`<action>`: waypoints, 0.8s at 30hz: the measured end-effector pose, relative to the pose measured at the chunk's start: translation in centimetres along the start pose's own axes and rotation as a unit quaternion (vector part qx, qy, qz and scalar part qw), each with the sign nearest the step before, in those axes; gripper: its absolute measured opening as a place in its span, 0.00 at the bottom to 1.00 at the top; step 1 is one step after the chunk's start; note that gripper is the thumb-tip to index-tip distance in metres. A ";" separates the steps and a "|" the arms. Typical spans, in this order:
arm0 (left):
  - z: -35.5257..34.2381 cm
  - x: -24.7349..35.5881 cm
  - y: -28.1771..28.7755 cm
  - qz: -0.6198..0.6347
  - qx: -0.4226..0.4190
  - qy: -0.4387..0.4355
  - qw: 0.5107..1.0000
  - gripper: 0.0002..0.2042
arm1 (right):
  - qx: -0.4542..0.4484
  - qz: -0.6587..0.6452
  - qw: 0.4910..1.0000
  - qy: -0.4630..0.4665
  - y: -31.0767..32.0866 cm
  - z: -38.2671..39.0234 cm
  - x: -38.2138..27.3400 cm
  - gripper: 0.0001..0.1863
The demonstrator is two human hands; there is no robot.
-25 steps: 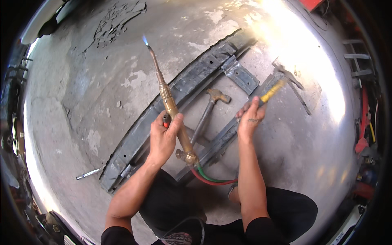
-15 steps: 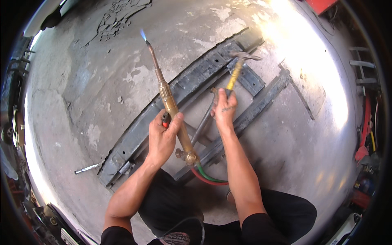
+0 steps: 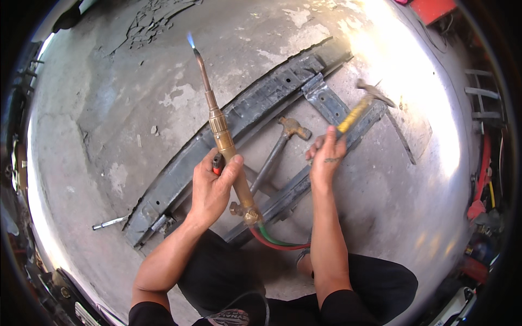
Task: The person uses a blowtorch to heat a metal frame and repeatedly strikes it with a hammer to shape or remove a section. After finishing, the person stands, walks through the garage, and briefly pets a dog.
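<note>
My left hand (image 3: 211, 193) is closed round a lit brass torch (image 3: 223, 130), together with a small black-and-red object. The torch's blue flame (image 3: 191, 41) points up and away. Red and green hoses (image 3: 278, 244) leave its valve end. My right hand (image 3: 326, 157) grips a hammer (image 3: 352, 115) with a yellow-wrapped handle, raised above the metal parts. A second hammer (image 3: 296, 129) lies between a long grey beam (image 3: 179, 168) and a lower rail (image 3: 296, 193). A grey bracket (image 3: 325, 100) joins the beam near its right end.
I crouch over a cracked concrete floor (image 3: 98, 152). A chrome tool (image 3: 109, 223) lies at the beam's left end. A red object (image 3: 432, 8) stands at the back right; a metal rack (image 3: 481, 95) and clutter line the right edge, with car parts along the left.
My right hand swung the hammer inward to the left, then back out to the right. The torch in my left hand has shifted slightly left and up in view.
</note>
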State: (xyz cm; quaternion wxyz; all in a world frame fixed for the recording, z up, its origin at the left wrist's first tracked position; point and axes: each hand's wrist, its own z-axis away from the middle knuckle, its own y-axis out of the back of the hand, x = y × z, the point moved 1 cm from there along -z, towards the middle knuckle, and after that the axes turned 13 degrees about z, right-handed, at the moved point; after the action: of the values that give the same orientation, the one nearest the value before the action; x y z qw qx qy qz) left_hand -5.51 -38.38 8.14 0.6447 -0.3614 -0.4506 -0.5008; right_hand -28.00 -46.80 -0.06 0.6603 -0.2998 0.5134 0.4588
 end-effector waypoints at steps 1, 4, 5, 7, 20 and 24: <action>0.1 -0.1 0.1 0.001 0.002 0.000 1.000 0.18 | 0.058 -0.012 0.997 0.053 0.5 0.0 -1.6 0.18; -0.4 0.1 -0.4 -0.024 -0.007 -0.007 1.000 0.17 | 0.140 -0.087 0.984 0.072 -1.7 -1.7 2.1 0.17; -0.6 0.4 -1.1 -0.017 -0.014 -0.011 1.000 0.17 | 0.093 0.010 0.994 0.055 -2.4 -2.3 5.8 0.20; -0.8 0.3 -1.8 -0.004 -0.018 -0.016 1.000 0.17 | -0.015 0.195 0.980 0.038 -3.6 -3.1 10.8 0.26; 0.0 0.5 -1.0 -0.003 -0.015 -0.019 1.000 0.17 | -0.094 0.148 0.983 -0.045 -1.4 -3.9 1.1 0.13; 0.1 0.6 -1.6 -0.017 -0.014 -0.025 0.999 0.19 | 0.113 0.062 0.989 0.070 -0.6 -6.5 0.6 0.13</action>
State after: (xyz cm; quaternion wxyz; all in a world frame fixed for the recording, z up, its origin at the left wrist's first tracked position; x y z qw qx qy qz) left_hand -6.98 -38.88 8.76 0.6198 -0.3747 -0.4654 -0.5087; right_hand -30.06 -52.48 -2.56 0.6227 -0.2221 0.6247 0.4155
